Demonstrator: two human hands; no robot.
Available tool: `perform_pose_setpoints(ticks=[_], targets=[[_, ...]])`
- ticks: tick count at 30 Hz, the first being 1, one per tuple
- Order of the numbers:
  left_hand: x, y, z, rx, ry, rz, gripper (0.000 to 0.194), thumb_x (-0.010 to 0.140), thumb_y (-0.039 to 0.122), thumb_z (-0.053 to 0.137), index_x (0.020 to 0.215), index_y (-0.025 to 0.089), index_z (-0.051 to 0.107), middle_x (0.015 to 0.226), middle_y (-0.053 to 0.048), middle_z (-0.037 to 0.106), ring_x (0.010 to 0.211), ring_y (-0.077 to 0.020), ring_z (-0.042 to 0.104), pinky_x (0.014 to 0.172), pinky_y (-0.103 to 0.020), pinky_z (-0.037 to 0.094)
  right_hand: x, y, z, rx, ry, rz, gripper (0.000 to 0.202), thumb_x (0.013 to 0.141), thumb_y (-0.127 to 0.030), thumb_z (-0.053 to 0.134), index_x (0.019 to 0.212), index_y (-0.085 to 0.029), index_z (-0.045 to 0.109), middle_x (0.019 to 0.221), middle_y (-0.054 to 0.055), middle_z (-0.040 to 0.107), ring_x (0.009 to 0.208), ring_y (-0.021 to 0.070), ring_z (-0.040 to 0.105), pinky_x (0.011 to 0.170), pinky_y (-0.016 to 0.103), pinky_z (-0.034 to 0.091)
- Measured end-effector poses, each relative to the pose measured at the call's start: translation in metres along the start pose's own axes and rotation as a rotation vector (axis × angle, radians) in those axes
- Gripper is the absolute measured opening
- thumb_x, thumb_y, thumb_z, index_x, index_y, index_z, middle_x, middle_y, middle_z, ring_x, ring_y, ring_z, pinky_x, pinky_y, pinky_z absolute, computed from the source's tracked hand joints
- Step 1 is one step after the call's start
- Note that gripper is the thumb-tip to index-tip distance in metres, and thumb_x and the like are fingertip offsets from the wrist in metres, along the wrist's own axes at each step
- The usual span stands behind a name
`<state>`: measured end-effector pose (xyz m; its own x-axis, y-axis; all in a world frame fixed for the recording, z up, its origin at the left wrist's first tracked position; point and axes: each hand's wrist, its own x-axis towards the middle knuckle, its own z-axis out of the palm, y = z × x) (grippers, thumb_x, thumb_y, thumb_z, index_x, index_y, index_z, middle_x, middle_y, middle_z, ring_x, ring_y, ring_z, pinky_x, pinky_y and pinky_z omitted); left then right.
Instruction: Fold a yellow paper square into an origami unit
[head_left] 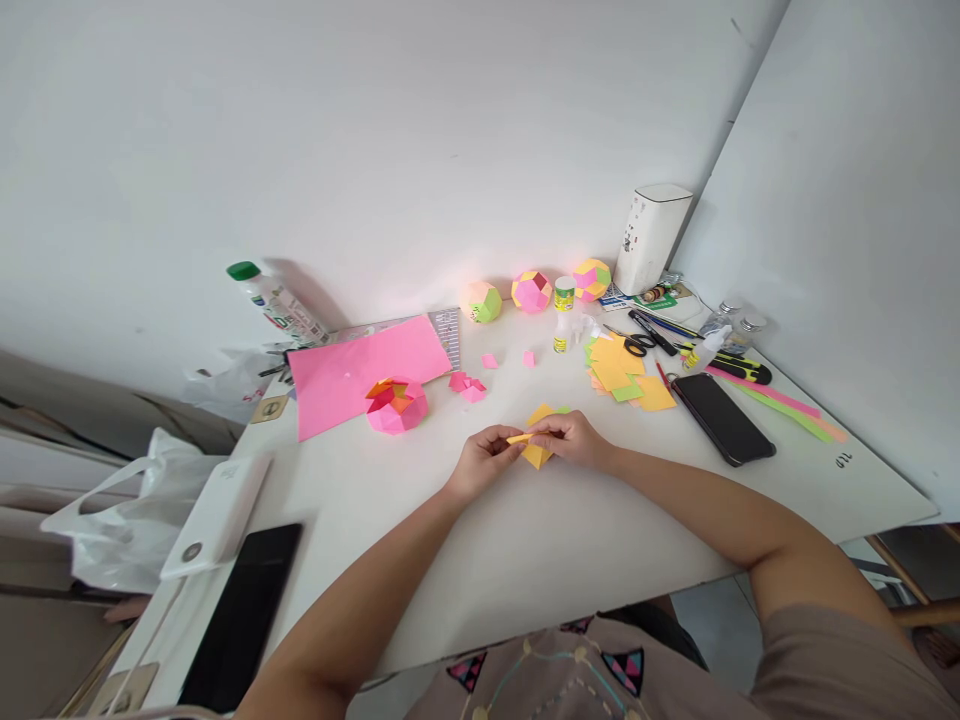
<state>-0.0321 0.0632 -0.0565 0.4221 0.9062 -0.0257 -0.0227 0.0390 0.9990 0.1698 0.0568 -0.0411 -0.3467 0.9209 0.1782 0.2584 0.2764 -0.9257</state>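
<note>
Both my hands meet over the front middle of the white table. My left hand pinches the left edge of a folded yellow paper piece. The fingers of my right hand are closed on the same piece from the right. Some yellow and green paper shows just behind the fingers; whether it is joined to the piece is hidden. To the left sits a pink paper ball, open at the top with orange inside. Small folded pink pieces lie beside it.
A pink sheet lies at back left. Three finished paper balls line the wall near glue bottles. Yellow and green paper squares, scissors and a phone are on the right. A dark phone lies front left.
</note>
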Motion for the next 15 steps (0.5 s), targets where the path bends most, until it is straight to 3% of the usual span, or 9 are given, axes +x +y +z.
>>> perform_pose_setpoints(ticks=[15], targets=[[-0.0013, 0.0071, 0.0018, 0.003, 0.015, -0.009, 0.026, 0.074, 0.04, 0.072, 0.083, 0.016, 0.068, 0.075, -0.003, 0.067, 0.065, -0.012, 0.058, 0.059, -0.024, 0.044, 0.0001, -0.0025, -0.0016, 0.017, -0.02, 0.044, 0.026, 0.081, -0.037, 0.061, 0.085, -0.013, 0.072, 0.063, 0.001, 0.06, 0.055, 0.0095, 0.048, 0.05, 0.022, 0.038]])
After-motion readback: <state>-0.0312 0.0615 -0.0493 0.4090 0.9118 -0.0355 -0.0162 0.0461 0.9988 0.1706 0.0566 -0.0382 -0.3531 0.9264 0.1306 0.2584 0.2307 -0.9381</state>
